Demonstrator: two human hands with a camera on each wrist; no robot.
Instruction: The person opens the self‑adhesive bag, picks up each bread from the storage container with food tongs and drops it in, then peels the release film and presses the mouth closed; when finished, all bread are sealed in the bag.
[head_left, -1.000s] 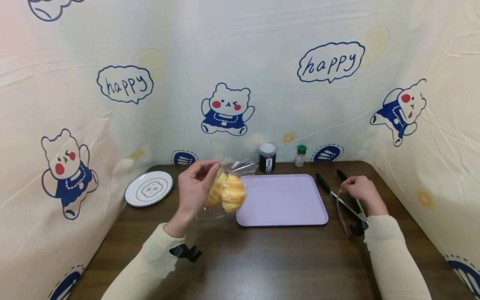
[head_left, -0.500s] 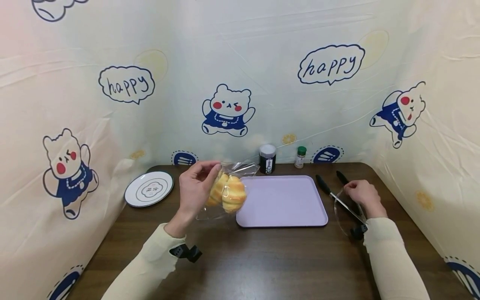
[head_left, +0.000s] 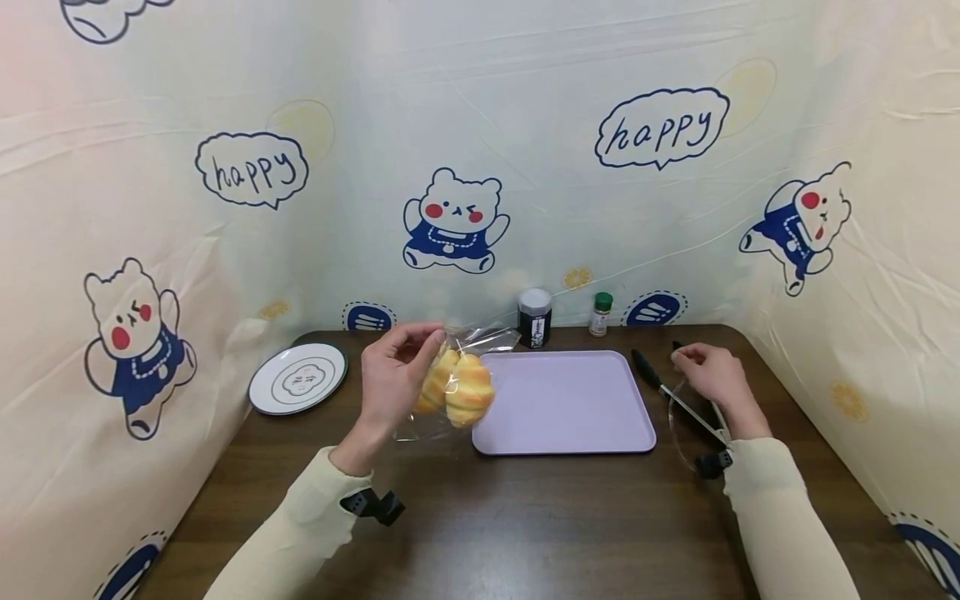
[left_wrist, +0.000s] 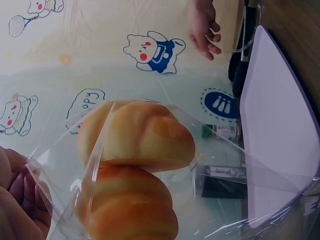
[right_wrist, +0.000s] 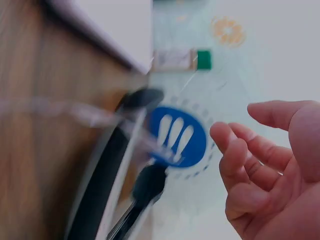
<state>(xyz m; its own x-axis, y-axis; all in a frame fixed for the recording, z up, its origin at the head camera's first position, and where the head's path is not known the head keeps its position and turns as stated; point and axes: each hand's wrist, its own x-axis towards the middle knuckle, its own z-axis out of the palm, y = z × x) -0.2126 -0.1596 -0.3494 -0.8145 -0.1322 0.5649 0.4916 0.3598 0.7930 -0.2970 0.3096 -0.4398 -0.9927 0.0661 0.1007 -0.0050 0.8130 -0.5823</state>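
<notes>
My left hand (head_left: 393, 379) pinches the edge of a clear plastic bag (left_wrist: 65, 200) holding two croissant-like bread rolls (head_left: 468, 390), raised beside the tray. In the left wrist view the rolls (left_wrist: 140, 132) lie against each other behind the film. My right hand (head_left: 712, 375) hovers over metal tongs with black ends (head_left: 647, 368). Seen from the right wrist, the thumb and fingers of that hand (right_wrist: 275, 170) are parted with nothing between them. A thin transparent strip (right_wrist: 92, 115), blurred, hangs or falls past the tongs, clear of the fingertips.
A lilac tray (head_left: 564, 402) lies mid-table, with a white plate (head_left: 298, 379) at the left. A dark jar with a pale lid (head_left: 535, 318) and a green-capped small bottle (head_left: 600, 315) stand at the back, before a printed cloth (head_left: 525, 125).
My right hand has moved slightly left and its fingers have let go of the transparent strip, which now lies or hangs below it. The left hand and bag have barely moved.
</notes>
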